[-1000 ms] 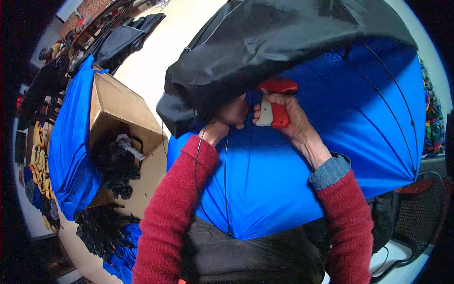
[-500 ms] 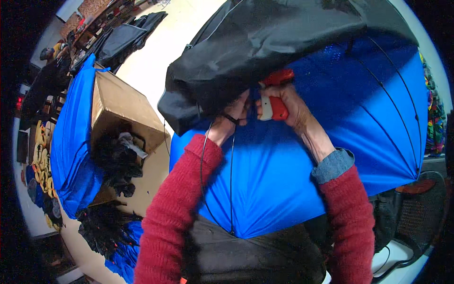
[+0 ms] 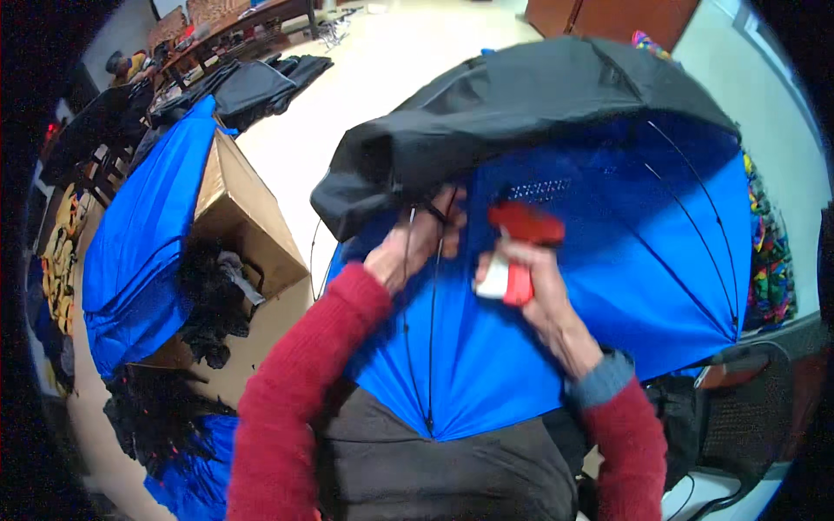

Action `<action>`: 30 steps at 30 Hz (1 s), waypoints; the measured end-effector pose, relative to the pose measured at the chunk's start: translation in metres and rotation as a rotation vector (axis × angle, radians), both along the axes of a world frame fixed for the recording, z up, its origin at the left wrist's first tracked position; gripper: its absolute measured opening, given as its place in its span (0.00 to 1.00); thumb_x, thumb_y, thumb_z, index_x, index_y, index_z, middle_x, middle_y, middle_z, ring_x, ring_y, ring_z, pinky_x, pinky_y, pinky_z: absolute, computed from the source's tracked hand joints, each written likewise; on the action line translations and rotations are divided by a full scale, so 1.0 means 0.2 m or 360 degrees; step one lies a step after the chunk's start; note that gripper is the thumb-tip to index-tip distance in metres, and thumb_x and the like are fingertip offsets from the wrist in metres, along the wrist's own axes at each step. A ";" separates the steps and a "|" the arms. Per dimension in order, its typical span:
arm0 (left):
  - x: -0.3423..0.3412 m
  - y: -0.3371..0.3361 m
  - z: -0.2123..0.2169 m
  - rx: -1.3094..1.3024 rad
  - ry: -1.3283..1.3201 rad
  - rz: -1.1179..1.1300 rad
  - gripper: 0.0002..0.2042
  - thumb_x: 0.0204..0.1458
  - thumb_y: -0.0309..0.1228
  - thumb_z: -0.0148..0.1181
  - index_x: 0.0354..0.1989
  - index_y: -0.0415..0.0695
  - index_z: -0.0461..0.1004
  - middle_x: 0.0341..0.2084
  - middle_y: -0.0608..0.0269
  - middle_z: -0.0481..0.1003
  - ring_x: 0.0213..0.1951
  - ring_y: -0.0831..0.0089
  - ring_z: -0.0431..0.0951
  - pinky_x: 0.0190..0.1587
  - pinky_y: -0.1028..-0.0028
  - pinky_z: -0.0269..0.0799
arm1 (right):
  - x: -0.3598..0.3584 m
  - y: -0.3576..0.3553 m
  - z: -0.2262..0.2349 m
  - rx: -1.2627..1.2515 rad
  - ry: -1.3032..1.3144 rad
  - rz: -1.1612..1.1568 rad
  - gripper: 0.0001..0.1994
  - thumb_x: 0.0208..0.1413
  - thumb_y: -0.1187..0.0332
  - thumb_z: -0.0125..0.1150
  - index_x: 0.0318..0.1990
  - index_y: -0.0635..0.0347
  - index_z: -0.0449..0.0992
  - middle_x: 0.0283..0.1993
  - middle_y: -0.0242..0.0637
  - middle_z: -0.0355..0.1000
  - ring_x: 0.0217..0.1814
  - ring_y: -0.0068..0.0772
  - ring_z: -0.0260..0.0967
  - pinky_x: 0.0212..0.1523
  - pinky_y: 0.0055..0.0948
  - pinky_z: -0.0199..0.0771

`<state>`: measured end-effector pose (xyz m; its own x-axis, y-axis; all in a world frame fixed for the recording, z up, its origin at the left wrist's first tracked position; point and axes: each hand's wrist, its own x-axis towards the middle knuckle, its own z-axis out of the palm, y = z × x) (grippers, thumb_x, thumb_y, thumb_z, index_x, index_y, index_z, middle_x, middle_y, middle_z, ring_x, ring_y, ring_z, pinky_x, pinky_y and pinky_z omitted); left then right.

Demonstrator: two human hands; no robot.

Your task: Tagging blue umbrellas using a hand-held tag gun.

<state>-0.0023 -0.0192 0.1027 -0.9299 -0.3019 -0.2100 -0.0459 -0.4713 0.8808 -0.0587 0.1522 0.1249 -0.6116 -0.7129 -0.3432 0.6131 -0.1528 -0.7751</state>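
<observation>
Right hand [image 3: 540, 282] grips red-and-white tool [image 3: 526, 226]; left hand [image 3: 419, 240] curls near black rib [image 3: 433, 330], hold unclear. Likely rib work inside blue canopy [image 3: 608, 304]; next calls for careful tool aim.

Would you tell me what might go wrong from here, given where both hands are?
The red-and-white tool in the right hand is close to the blue fabric, so it might snag it.

Thin dark rods run by the left hand, which could catch its fingers.

The black fabric overhangs nearby and might sag over the work.
</observation>
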 end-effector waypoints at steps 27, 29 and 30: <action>0.47 0.25 -0.08 0.0330 -0.0214 -0.0295 0.14 0.58 0.42 0.41 0.32 0.44 0.62 0.12 0.71 0.56 0.13 0.81 0.54 0.16 0.77 0.59 | 0.35 0.14 -0.05 0.0373 0.0054 0.0087 0.10 0.47 0.73 0.54 0.38 0.66 0.66 0.27 0.42 0.71 0.25 0.33 0.72 0.27 0.30 0.75; 0.47 0.25 -0.08 0.0304 -0.0213 -0.0291 0.14 0.58 0.43 0.41 0.32 0.44 0.62 0.12 0.71 0.56 0.12 0.81 0.54 0.15 0.77 0.59 | 0.39 0.14 -0.03 0.0394 0.0012 0.0116 0.10 0.47 0.73 0.54 0.38 0.66 0.66 0.27 0.42 0.70 0.24 0.33 0.71 0.27 0.30 0.75; 0.47 0.25 -0.08 0.0280 -0.0207 -0.0285 0.14 0.58 0.43 0.41 0.32 0.44 0.62 0.12 0.70 0.56 0.12 0.81 0.54 0.15 0.77 0.59 | 0.40 0.14 -0.02 0.0391 0.0008 0.0112 0.10 0.47 0.73 0.54 0.38 0.66 0.66 0.27 0.42 0.70 0.24 0.33 0.71 0.27 0.30 0.75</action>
